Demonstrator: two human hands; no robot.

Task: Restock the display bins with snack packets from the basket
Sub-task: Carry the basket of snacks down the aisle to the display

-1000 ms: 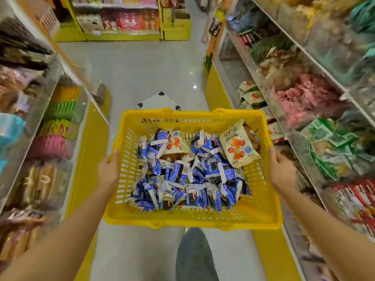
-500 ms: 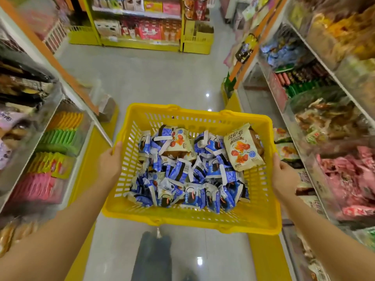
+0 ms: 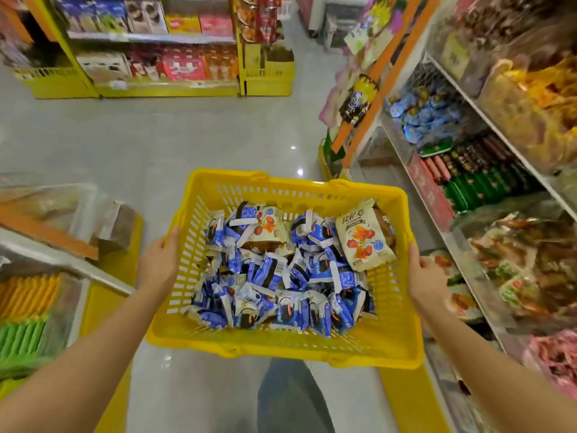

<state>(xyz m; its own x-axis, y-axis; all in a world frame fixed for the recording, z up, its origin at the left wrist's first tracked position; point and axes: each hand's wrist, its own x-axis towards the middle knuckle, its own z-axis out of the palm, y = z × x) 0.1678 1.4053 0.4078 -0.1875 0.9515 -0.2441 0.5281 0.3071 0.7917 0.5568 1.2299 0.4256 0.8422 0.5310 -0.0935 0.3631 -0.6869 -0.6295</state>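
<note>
Between left hand [image 3: 159, 264], right hand [image 3: 427, 279]: one basket [image 3: 281, 348]

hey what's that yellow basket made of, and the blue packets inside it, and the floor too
The basket looks like moulded plastic: glossy yellow, slotted walls, rounded rim. The blue packets seem thin plastic film: shiny, crinkled, with crimped white ends. The floor is likely polished tile or stone: pale grey with bright lamp reflections, though no joints show clearly.

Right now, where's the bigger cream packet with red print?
Head view: the bigger cream packet lies in the yellow basket's far right corner, atop the blue-and-white packets, near the right hand.
</note>
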